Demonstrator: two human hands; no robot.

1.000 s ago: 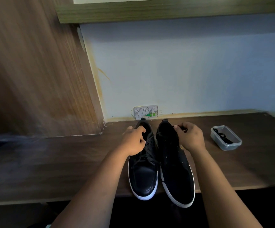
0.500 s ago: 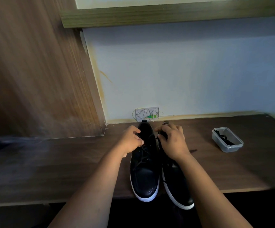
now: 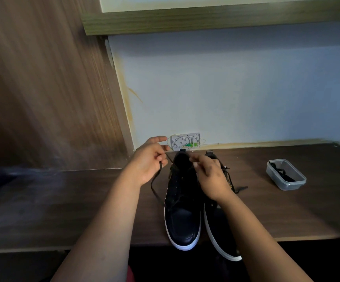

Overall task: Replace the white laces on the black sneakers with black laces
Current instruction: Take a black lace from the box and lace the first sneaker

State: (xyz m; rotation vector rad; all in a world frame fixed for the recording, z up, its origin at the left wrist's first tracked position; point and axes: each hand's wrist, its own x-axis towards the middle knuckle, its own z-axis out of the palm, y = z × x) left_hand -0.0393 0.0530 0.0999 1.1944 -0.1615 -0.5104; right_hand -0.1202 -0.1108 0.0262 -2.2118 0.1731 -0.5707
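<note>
Two hands work at the collar end of the left sneaker (image 3: pixel 182 212). The left hand (image 3: pixel 148 161) has its fingers curled round a black lace (image 3: pixel 155 186), pinching it near the top, with the forefinger stretched out toward the wall; from the pinch the lace hangs down in a loose curve and runs back to the eyelets on that shoe's outer side. The right hand (image 3: pixel 209 176) reaches across over the opening of the same shoe, its fingertips brought together as if nipping something small, though the dark leather behind makes it impossible to tell what, if anything, they hold.

Both black sneakers stand side by side near the front edge of the desk (image 3: pixel 63 200), toes with white soles jutting slightly past that edge, heels toward the wall. The right sneaker (image 3: pixel 220 237) lies partly under the right forearm, and a loose dark lace end (image 3: pixel 241 188) trails off its outer side onto the wood.

Toward the right edge of the desk, well apart from the shoes, sits a clear plastic tub (image 3: pixel 286 175) with dark laces coiled inside. A white wall socket plate (image 3: pixel 185 141) sits at the back edge, just behind the heels
</note>
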